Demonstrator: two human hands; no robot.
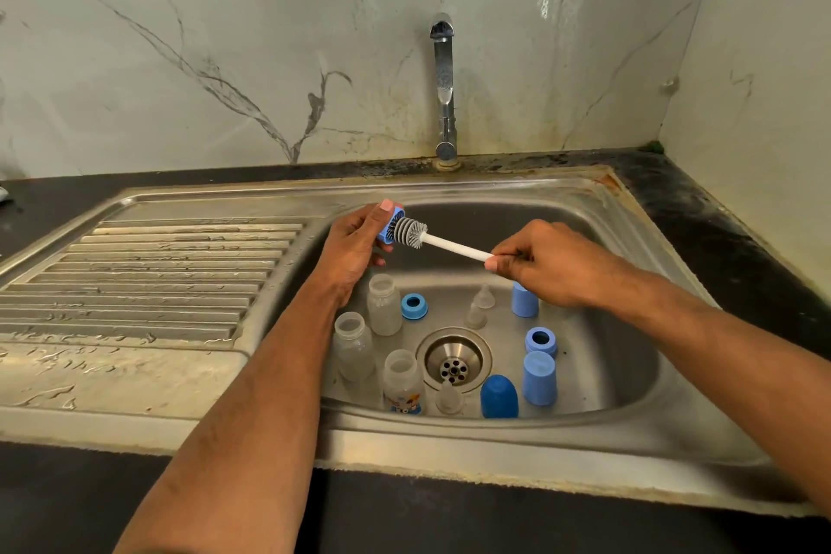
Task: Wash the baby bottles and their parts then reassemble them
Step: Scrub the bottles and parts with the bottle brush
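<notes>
My left hand (355,245) grips a blue screw ring (390,226) above the sink basin. My right hand (546,263) pinches the white handle of a bottle brush (449,245), whose grey bristle head is pushed into the ring. Down in the basin stand three clear bottles (384,304) (354,346) (402,380). Two more blue rings (414,306) (541,341), two light blue caps (525,300) (539,378), a dark blue cap (499,396) and clear teats (480,305) (449,396) lie around the drain (454,358).
The steel sink (629,238) has a ribbed, wet draining board (148,274) on its left. A chrome tap (444,90) stands at the back against the marble wall; no water runs. Dark counter (719,229) borders the sink on the right and front.
</notes>
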